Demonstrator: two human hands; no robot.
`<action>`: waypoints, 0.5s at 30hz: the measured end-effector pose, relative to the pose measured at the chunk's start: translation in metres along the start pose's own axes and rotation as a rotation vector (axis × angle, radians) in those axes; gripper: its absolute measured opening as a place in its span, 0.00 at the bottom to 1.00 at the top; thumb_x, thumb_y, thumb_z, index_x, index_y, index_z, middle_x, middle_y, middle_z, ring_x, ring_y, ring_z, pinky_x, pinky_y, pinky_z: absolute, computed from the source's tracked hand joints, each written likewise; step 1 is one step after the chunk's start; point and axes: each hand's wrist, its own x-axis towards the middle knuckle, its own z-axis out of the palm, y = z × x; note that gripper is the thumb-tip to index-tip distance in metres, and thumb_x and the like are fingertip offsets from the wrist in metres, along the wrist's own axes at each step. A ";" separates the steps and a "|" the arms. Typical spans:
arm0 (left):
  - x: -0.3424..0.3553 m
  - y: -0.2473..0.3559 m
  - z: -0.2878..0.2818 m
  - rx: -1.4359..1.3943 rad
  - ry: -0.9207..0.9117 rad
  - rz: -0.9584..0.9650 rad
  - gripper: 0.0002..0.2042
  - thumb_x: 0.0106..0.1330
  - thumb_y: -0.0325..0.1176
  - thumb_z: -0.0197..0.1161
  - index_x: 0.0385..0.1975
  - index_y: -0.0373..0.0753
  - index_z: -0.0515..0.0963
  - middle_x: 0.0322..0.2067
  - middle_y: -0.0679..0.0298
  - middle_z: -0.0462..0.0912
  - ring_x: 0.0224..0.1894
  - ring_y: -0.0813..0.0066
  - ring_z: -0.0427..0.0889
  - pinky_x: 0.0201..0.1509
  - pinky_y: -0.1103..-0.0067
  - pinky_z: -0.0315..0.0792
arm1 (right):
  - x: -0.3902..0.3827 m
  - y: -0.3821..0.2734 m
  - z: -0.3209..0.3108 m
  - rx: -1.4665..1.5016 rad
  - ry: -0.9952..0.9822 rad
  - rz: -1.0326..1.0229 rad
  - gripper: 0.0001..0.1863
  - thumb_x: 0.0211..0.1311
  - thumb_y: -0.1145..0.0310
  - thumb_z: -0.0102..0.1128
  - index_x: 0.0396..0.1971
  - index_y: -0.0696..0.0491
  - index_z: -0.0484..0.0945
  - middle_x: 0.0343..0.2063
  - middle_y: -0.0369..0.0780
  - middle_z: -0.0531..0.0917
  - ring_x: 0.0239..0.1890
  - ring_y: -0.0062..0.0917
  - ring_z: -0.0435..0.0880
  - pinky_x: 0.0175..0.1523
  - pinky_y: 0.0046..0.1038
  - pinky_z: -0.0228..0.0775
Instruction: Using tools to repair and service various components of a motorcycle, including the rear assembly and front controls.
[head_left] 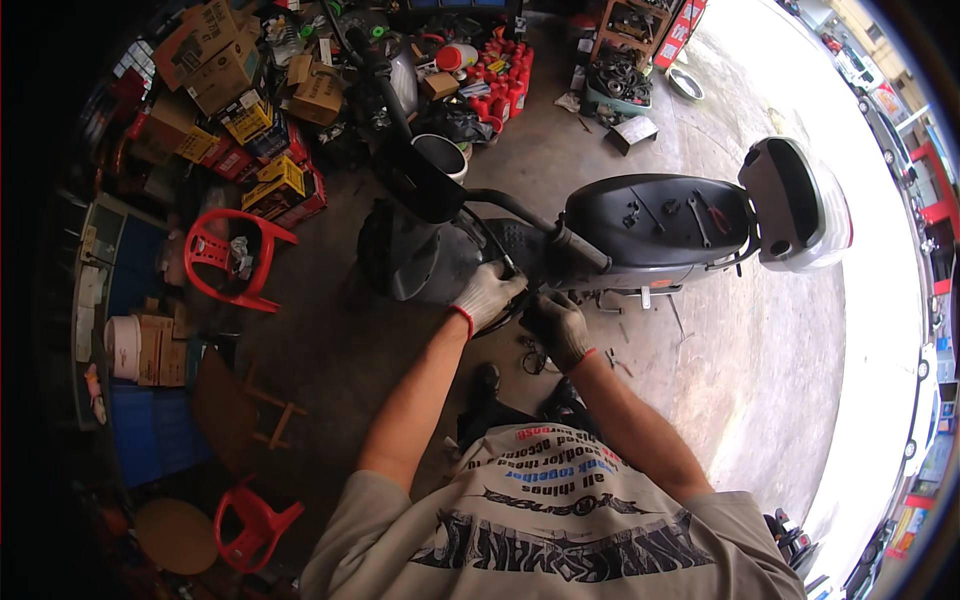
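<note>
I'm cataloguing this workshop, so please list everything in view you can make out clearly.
Scooter: 1, black and grey, centre
Rear box: 1, white and dark, scooter's tail end
Wrench: 1, grey, on the seat
Chairs: 2, red, left side
Cardboard boxes: several, brown, upper left
Bottles: many, red, top centre
Bucket: 1, white, beyond the scooter
Left hand: 1, off-white glove, at the scooter
Right hand: 1, stained off-white glove, beside it

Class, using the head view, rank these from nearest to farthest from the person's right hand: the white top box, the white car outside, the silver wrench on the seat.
1. Silver wrench: on the black seat, to the right of the right hand.
2. White top box: beyond the seat, farther right.
3. White car: outside, near the right edge.
</note>
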 end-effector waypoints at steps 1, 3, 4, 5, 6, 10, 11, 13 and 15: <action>0.001 0.000 0.000 0.000 0.001 -0.001 0.13 0.63 0.36 0.63 0.37 0.30 0.79 0.30 0.62 0.82 0.33 0.76 0.78 0.40 0.77 0.73 | -0.002 0.000 0.004 -0.017 0.035 -0.020 0.16 0.62 0.68 0.61 0.47 0.58 0.74 0.34 0.39 0.80 0.33 0.26 0.81 0.41 0.27 0.77; 0.005 0.010 0.003 0.264 0.037 -0.027 0.14 0.61 0.36 0.63 0.37 0.30 0.79 0.31 0.55 0.84 0.35 0.70 0.81 0.41 0.74 0.73 | 0.003 0.005 0.002 -0.019 0.093 -0.041 0.16 0.62 0.67 0.61 0.47 0.59 0.74 0.33 0.39 0.80 0.32 0.25 0.81 0.39 0.27 0.77; 0.009 0.007 0.006 0.266 0.030 -0.025 0.14 0.61 0.36 0.63 0.37 0.30 0.79 0.31 0.55 0.84 0.35 0.70 0.81 0.41 0.74 0.73 | 0.005 0.006 0.000 -0.023 0.147 -0.058 0.17 0.61 0.66 0.61 0.47 0.59 0.74 0.33 0.39 0.80 0.31 0.25 0.81 0.37 0.27 0.77; 0.013 -0.002 0.007 0.404 0.095 -0.008 0.14 0.60 0.36 0.64 0.38 0.30 0.79 0.33 0.50 0.83 0.37 0.62 0.82 0.42 0.72 0.74 | 0.005 0.006 0.004 -0.022 0.147 -0.056 0.17 0.61 0.66 0.61 0.47 0.59 0.74 0.33 0.39 0.80 0.31 0.25 0.81 0.37 0.27 0.77; 0.017 -0.013 0.007 0.544 0.160 0.009 0.14 0.59 0.36 0.64 0.38 0.31 0.79 0.35 0.46 0.83 0.39 0.54 0.83 0.44 0.70 0.75 | 0.004 0.002 0.010 -0.142 0.193 -0.049 0.17 0.61 0.66 0.61 0.46 0.59 0.74 0.32 0.39 0.80 0.30 0.24 0.80 0.35 0.27 0.76; 0.017 -0.043 0.004 0.369 0.162 0.016 0.12 0.61 0.35 0.64 0.38 0.33 0.79 0.36 0.51 0.84 0.40 0.58 0.83 0.44 0.72 0.74 | 0.001 -0.024 0.024 -0.531 0.135 -0.066 0.18 0.59 0.65 0.62 0.45 0.60 0.75 0.29 0.39 0.80 0.27 0.23 0.79 0.30 0.26 0.73; 0.019 -0.035 0.009 0.368 0.142 0.021 0.12 0.61 0.35 0.64 0.38 0.33 0.79 0.36 0.51 0.84 0.40 0.58 0.83 0.44 0.72 0.74 | -0.001 -0.027 0.018 -0.527 0.154 -0.073 0.18 0.59 0.65 0.62 0.45 0.60 0.75 0.29 0.39 0.80 0.27 0.23 0.79 0.30 0.26 0.73; 0.020 -0.013 0.009 -0.130 -0.018 0.020 0.10 0.65 0.32 0.60 0.40 0.32 0.79 0.34 0.59 0.84 0.37 0.69 0.83 0.41 0.76 0.74 | -0.001 -0.030 0.012 -0.476 0.187 -0.008 0.18 0.59 0.65 0.62 0.45 0.60 0.76 0.30 0.38 0.80 0.28 0.22 0.80 0.31 0.25 0.73; 0.022 0.001 0.007 -0.283 -0.010 0.022 0.09 0.65 0.32 0.61 0.39 0.34 0.78 0.33 0.63 0.82 0.34 0.73 0.82 0.38 0.79 0.74 | -0.006 -0.023 0.001 -0.436 0.187 -0.048 0.17 0.59 0.66 0.62 0.45 0.60 0.76 0.30 0.38 0.81 0.29 0.22 0.80 0.32 0.25 0.73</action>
